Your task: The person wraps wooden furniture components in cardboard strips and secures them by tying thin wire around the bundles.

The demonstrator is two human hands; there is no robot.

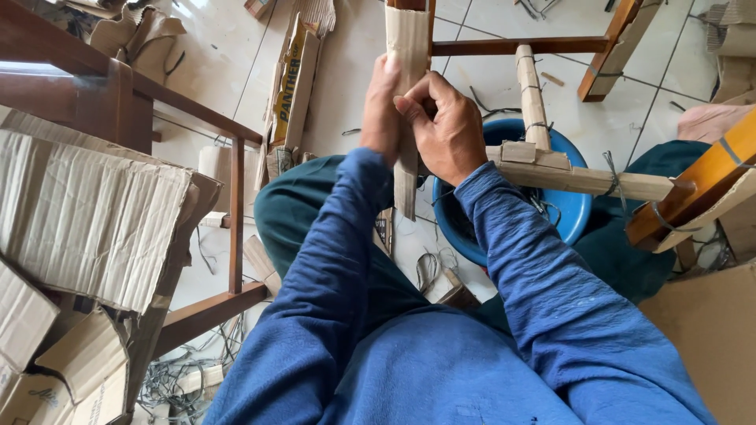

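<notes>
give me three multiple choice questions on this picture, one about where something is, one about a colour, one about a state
1. Where is the blue tub?
A. on the tiled floor under the wrapped rail
B. on the wooden table
C. in the person's lap

2. What colour are the person's sleeves?
A. red
B. blue
C. white

3. What are the hands doing with the cardboard strip?
A. both rest away from it
B. only one touches it
C. both press it around the upright wooden piece

Answers: 1 A, the tub sits on the tiles below the cardboard-wrapped rail. 2 B, both sleeves are blue. 3 C, the left hand and right hand close on the strip from either side.
</notes>
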